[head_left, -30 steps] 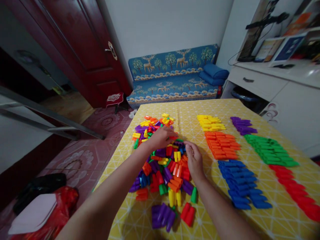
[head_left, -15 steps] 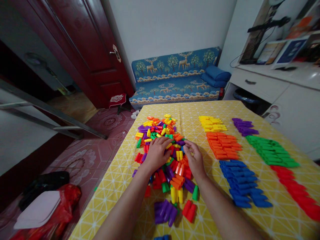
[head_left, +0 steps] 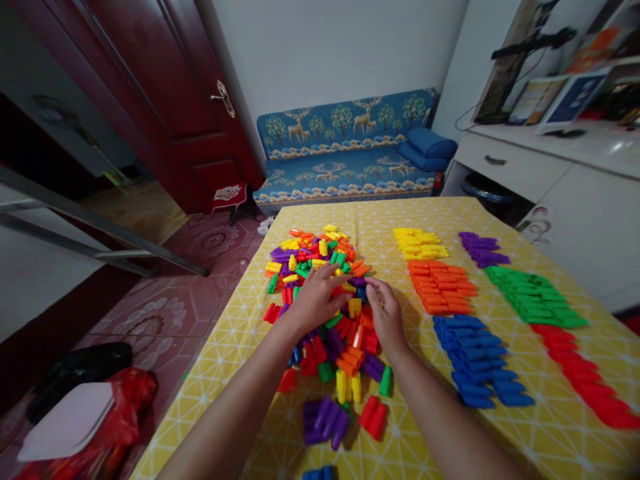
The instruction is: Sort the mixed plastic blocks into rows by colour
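Note:
My left hand [head_left: 320,298] lies over the middle of a heap of small plastic building pieces, palm down with fingers spread. Facing it, my right hand [head_left: 386,312] is at the heap's right edge, its fingers bent and slightly apart. Its fingertips are beside a purple piece [head_left: 358,282] and a dark blue piece [head_left: 361,293]; contact is hard to make out. The bullet-shaped pieces, many joined in pairs, are red, orange, yellow, green, blue and purple. A purple cluster [head_left: 327,421] and a red pair [head_left: 373,417] lie nearer me. My left hand hides part of the heap.
On the right of the yellow tablecloth [head_left: 400,427] lie single-colour groups: yellow [head_left: 420,244], orange [head_left: 440,287], blue [head_left: 475,360], purple [head_left: 483,249], green [head_left: 535,297] and red [head_left: 583,377]. Beyond the table stand a blue sofa [head_left: 345,177] and a white cabinet [head_left: 575,220].
My left hand has shifted slightly, its fingers now reaching further right toward my right hand. My right hand stays at the heap's edge, fingers more bent. The whole view has moved a little.

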